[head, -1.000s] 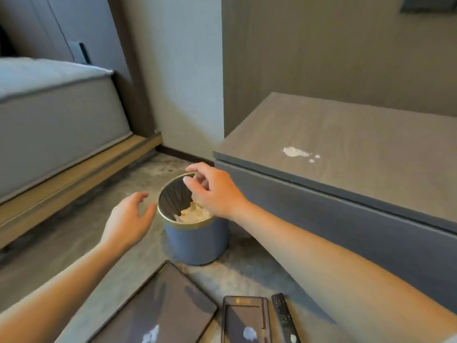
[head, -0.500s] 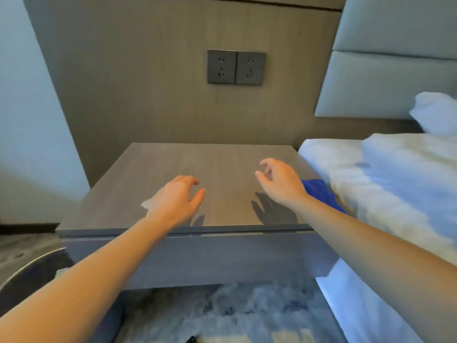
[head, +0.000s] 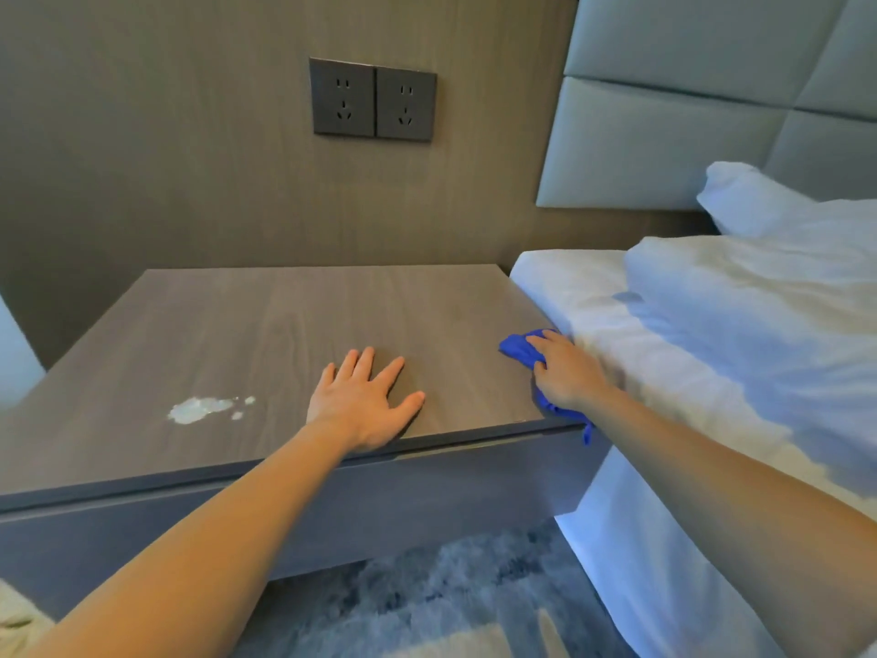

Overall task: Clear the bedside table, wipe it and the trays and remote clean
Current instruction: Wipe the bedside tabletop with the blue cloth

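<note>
1. A patchy white smear (head: 201,409) marks the grey wood-grain tabletop (head: 284,320) at about 8 o'clock of its surface, near the front edge. A few small flecks lie just to the smear's right.
2. The left hand (head: 363,401) lies palm down on the tabletop at about 6 o'clock, fingers straight and spread, holding nothing. Its wrist crosses the front edge, and the smear sits near it, not touching.
3. A dark double socket plate (head: 372,104) is set in the wall panel at 12 o'clock above the tabletop.
4. Blue-grey carpet (head: 427,586) shows beneath the table at 6 o'clock of the view.
5. A blue cloth (head: 519,346) lies bunched at the tabletop's 4 o'clock, by the front-right corner, with one end hanging over the front edge.
6. The right hand (head: 567,375) rests on top of the cloth with fingers curled over it, gripping it, close against the side of the mattress.
7. A bed (head: 688,349) in white sheets stands just beside the tabletop's right edge at 3 o'clock. A white pillow (head: 740,197) and a padded grey headboard (head: 688,111) rise at 1 to 2 o'clock.
</note>
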